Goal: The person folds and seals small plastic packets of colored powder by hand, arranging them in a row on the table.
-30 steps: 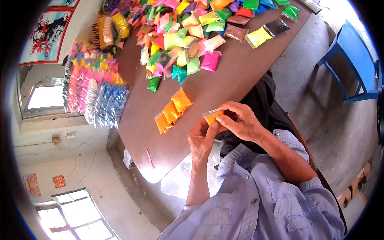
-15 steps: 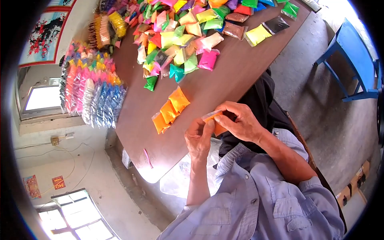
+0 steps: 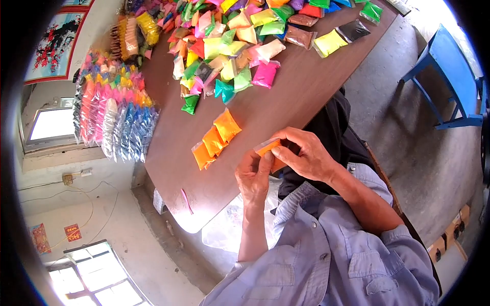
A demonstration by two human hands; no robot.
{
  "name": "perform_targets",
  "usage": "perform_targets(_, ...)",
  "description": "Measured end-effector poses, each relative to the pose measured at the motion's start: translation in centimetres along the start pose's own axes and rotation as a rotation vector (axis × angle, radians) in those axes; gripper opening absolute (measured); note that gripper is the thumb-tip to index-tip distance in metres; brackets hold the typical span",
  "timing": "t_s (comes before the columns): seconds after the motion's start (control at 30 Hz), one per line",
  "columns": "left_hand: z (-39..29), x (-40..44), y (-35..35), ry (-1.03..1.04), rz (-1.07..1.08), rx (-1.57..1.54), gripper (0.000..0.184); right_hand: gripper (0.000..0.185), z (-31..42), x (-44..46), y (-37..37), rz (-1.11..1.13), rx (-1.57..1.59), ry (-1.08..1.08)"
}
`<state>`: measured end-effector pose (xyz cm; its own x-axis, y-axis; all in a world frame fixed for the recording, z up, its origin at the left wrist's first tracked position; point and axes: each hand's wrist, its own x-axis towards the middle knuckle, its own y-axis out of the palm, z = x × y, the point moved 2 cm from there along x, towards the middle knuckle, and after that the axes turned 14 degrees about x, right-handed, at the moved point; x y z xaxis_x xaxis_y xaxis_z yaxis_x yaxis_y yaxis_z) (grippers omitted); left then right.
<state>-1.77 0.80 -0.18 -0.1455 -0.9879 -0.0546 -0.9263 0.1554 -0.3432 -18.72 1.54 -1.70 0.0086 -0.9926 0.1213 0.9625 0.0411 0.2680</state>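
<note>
left hand (image 3: pixel 252 178) and right hand (image 3: pixel 310 159) pinch an orange plastic packet (image 3: pixel 266 148) between nearly closed thumbs (image 3: pixel 284 156) and fingers (image 3: pixel 290 134); an overlapping row of orange packets (image 3: pixel 214 141) lies at its nine o'clock on the brown tabletop (image 3: pixel 178 140).

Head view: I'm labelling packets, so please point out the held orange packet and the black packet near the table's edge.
Held orange packet (image 3: pixel 266 147): head view, on its orange upper part.
Black packet (image 3: pixel 353 31): head view, on the middle of its top face.
</note>
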Motion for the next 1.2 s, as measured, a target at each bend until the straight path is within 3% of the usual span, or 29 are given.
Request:
perform_targets(0.1,-0.8,0.0,0.0,-0.046,0.048,0.059,0.025,0.013,-0.6,0.0,0.1,-0.031,0.033,-0.039)
perform_targets(0.2,-1.5,0.1,0.3,-0.041,0.05,0.08,0.027,0.013,-0.8,0.0,0.2,-0.061,0.084,0.064)
perform_targets(0.3,-0.9,0.3,0.0,-0.036,0.068,0.149,0.027,0.014,-0.8,0.1,0.3,-0.108,0.046,-0.1)
perform_targets(0.6,-0.5,0.0,-0.2,-0.061,0.075,0.14,0.022,0.016,-0.9,0.0,0.2,-0.086,0.081,-0.06)
perform_targets(0.77,-0.7,0.2,-0.4,-0.061,0.138,0.223,0.029,0.018,-1.1,-0.1,0.5,-0.142,0.256,0.084)
perform_targets(0.97,-0.6,0.4,-0.1,-0.063,0.098,0.078,0.027,0.02,-0.4,0.2,0.0,-0.069,0.079,-0.036)
perform_targets(1.07,-0.5,0.4,-0.4,-0.071,0.133,0.184,0.024,0.021,-0.8,0.1,0.4,-0.117,0.243,0.05)
perform_targets(1.2,-1.3,0.5,0.0,-0.024,0.147,0.193,0.026,0.021,-1.3,0.1,0.3,-0.149,0.201,0.032)
